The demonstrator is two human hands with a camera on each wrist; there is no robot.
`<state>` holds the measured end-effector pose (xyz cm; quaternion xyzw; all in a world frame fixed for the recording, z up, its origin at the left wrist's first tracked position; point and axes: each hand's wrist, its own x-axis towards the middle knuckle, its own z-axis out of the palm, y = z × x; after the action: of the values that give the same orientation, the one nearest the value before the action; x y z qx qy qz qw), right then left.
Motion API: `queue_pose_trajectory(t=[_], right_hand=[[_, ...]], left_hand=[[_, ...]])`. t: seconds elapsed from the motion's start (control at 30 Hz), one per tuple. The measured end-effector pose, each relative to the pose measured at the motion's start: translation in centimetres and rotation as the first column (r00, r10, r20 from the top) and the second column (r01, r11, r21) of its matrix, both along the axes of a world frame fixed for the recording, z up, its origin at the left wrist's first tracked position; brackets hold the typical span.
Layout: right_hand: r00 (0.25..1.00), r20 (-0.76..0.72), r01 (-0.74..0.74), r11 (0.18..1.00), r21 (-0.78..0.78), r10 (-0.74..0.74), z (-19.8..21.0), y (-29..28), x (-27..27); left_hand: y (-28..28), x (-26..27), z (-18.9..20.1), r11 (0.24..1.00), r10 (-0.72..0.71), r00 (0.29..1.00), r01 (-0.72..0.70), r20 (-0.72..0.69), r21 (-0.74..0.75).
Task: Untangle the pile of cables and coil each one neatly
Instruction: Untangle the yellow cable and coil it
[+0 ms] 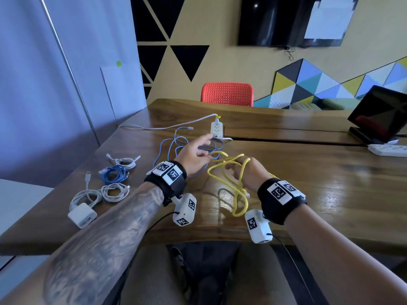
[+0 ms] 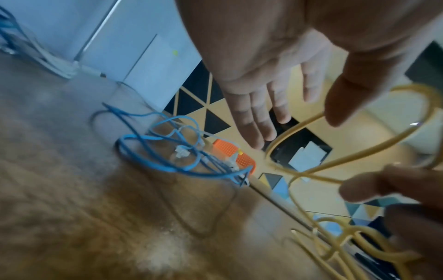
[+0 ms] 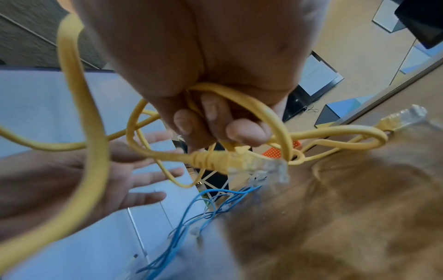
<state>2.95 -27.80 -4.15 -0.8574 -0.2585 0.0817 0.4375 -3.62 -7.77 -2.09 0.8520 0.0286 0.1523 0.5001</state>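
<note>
Both hands hover over the wooden table [image 1: 308, 172], close together. Right hand [image 1: 248, 172] has its fingers curled round loops of the yellow cable [image 1: 239, 190]; in the right wrist view the fingertips [image 3: 244, 130] press several strands against the palm, one clear-tipped plug [image 3: 258, 164] juts out just below them, and the other plug [image 3: 405, 115] lies farther right against the tabletop. More loops of that cable hang from the fist down to the table edge. Left hand [image 1: 193, 157] is released, fingers straight and spread, grasping nothing; it sits just left of the yellow loops and above the loose blue cable [image 1: 174, 146], which sprawls uncoiled on the table between the hand and the white power strip [image 1: 217, 129]. The left wrist view shows the flat palm [image 2: 263, 62] with the yellow loops beside the thumb, though whether they touch cannot be told. Well to the left, on the table, lie coiled cables: a small white one [image 1: 123, 161], a blue one [image 1: 113, 175], another white one [image 1: 114, 191] and a white one with a charger brick [image 1: 82, 214]. A red chair [image 1: 226, 94] stands beyond the table
</note>
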Motion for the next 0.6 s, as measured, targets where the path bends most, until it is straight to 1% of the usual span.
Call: queue_pose_trajectory(t=[0.03,0.07,0.1,0.13,0.17,0.2,0.23,0.27,0.3,0.33,0.37,0.43,0.5,0.57,0.6], right_hand=[[1.0,0.007,-0.011,1.0,-0.002,0.011,0.0,0.1,-0.4],[1.0,0.021,-0.009,1.0,-0.003,0.009,0.1,0.1,-0.8],[0.999,0.032,0.0,1.0,0.001,0.0,0.3,0.2,-1.3],[1.0,0.009,0.012,0.999,0.051,-0.013,0.5,0.2,-1.9],[0.998,-0.064,0.028,0.987,0.157,-0.018,0.8,0.2,-2.7],[0.985,-0.17,0.058,0.955,0.29,-0.008,1.1,0.3,-3.5],[0.962,-0.273,0.093,0.91,0.403,0.023,1.4,0.3,-4.4],[0.938,-0.342,0.122,0.871,0.477,0.056,1.7,0.4,-5.4],[0.925,-0.374,0.137,0.851,0.506,0.073,1.9,0.5,-6.2],[0.919,-0.386,0.138,0.844,0.518,0.086,1.8,0.7,-6.9],[0.922,-0.374,0.114,0.851,0.513,0.101,1.8,0.8,-7.7],[0.941,-0.315,0.045,0.878,0.477,0.123,1.4,1.1,-8.7],[0.942,-0.296,-0.007,0.893,0.449,0.156,1.2,1.1,-9.7],[0.937,-0.286,-0.049,0.886,0.462,0.201,0.9,0.8,-10.5],[0.933,-0.29,-0.054,0.879,0.474,0.214,0.7,0.6,-10.8]], left_hand=[[-0.2,-0.8,0.3,0.999,-0.021,0.999,0.02,0.044,0.025],[-0.5,-1.7,0.7,0.999,-0.012,0.994,0.007,0.11,0.043],[-0.7,-2.6,0.8,0.998,0.035,0.98,-0.043,0.198,0.04],[-1.0,-3.5,0.7,0.994,0.103,0.956,-0.109,0.276,0.007],[-1.3,-4.4,0.6,0.986,0.164,0.935,-0.16,0.314,-0.041],[-1.6,-5.3,0.3,0.982,0.188,0.937,-0.172,0.295,-0.079],[-2.0,-6.2,-0.1,0.986,0.151,0.961,-0.13,0.23,-0.105],[-2.5,-7.1,-0.6,0.99,0.054,0.989,-0.034,0.141,-0.137],[-3.2,-7.9,-1.0,0.984,-0.057,0.997,0.065,0.057,-0.167],[-4.0,-8.5,-1.3,0.969,-0.141,0.99,0.139,0.001,-0.204],[-4.5,-8.9,-1.7,0.957,-0.171,0.985,0.161,-0.023,-0.242],[-5.0,-9.3,-2.6,0.94,-0.135,0.991,0.126,-0.004,-0.318],[-4.8,-9.6,-3.6,0.95,-0.074,0.997,0.079,0.029,-0.303],[-4.3,-9.9,-4.2,0.949,-0.026,0.999,0.036,0.036,-0.313],[-4.0,-10.2,-4.4,0.93,-0.004,0.999,0.017,0.036,-0.368]])
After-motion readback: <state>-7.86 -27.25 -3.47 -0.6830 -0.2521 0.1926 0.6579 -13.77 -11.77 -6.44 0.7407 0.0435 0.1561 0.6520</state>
